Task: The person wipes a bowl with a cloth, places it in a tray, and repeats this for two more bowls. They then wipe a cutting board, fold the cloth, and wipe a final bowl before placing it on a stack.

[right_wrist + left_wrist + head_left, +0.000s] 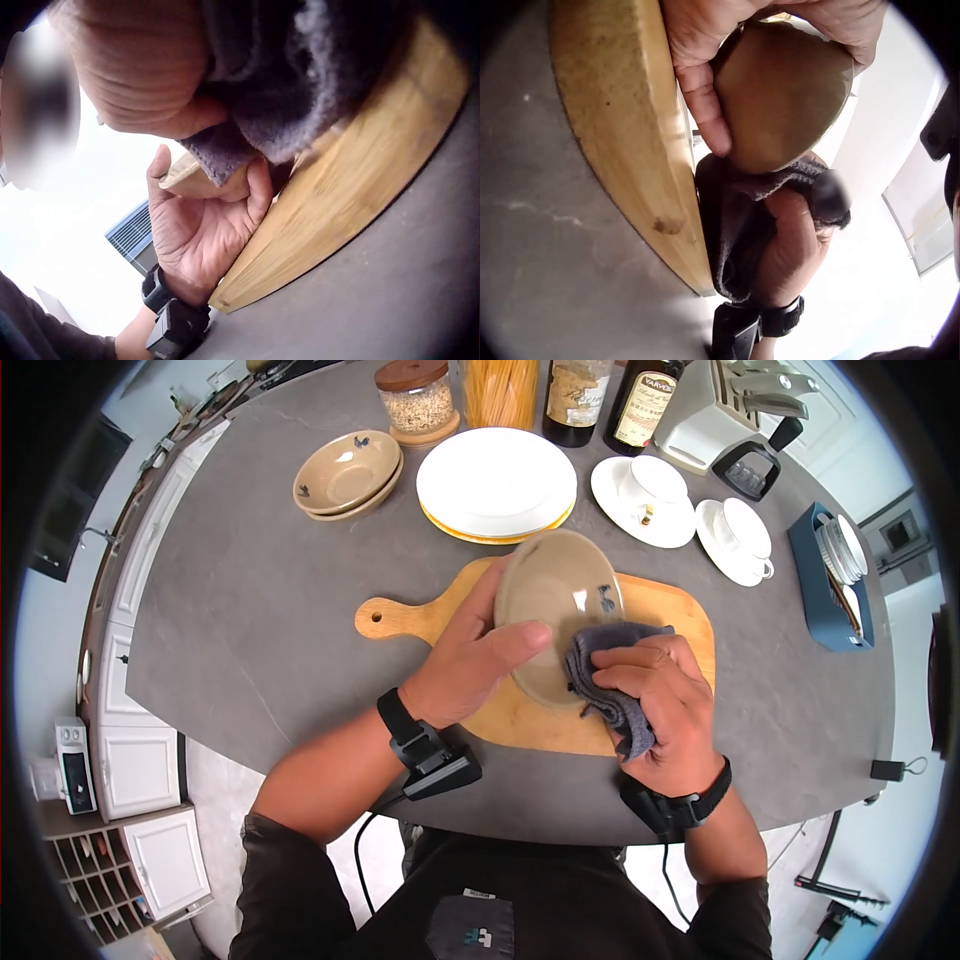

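Note:
A tan bowl (545, 585) with a small dark motif inside is held tilted over the wooden cutting board (660, 600). My left hand (470, 660) grips its left side, thumb over the inside and fingers behind. The right hand (665, 695) holds a bunched dark grey cloth (620, 650) against the bowl's lower right rim. In the left wrist view the bowl's outer side (780, 97) faces the camera, and the cloth (735, 217) wraps its edge. The right wrist view shows the left hand (202, 232) around the bowl beyond the cloth (277, 112).
Two stacked tan bowls (350, 470) sit at the back left, beside stacked white plates (497, 480). Two white cups on saucers (640, 510) stand to the right, near a blue bin (825, 600) of dishes. Behind are an oat jar (415, 405), bottles (575, 405) and a toaster (700, 415).

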`<control>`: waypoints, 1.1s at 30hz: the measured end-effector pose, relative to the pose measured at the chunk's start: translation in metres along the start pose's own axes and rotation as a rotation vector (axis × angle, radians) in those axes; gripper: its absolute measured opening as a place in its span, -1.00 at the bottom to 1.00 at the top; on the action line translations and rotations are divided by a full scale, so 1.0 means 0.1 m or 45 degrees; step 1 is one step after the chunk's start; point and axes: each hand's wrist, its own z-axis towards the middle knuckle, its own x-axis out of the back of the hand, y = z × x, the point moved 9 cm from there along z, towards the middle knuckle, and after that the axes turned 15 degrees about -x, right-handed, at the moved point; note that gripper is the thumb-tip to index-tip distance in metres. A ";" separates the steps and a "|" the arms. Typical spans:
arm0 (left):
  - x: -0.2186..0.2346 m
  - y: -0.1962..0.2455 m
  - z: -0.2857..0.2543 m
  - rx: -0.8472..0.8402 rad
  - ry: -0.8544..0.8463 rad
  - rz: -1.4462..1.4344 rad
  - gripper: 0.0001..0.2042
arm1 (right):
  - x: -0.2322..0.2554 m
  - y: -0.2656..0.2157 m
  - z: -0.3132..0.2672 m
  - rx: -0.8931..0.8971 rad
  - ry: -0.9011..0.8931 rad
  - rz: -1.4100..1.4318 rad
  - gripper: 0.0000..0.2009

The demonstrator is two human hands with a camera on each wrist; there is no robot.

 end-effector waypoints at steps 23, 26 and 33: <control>-0.01 0.00 0.00 0.003 0.024 -0.075 -0.23 | -0.11 0.09 0.00 -0.036 0.013 -0.112 -0.60; 0.02 -0.04 -0.01 0.021 0.037 -0.134 -0.29 | -0.11 0.12 -0.01 -0.051 0.055 -0.143 -0.61; 0.03 -0.05 -0.01 0.042 0.100 -0.109 -0.32 | -0.11 0.11 0.00 -0.058 0.056 -0.149 -0.59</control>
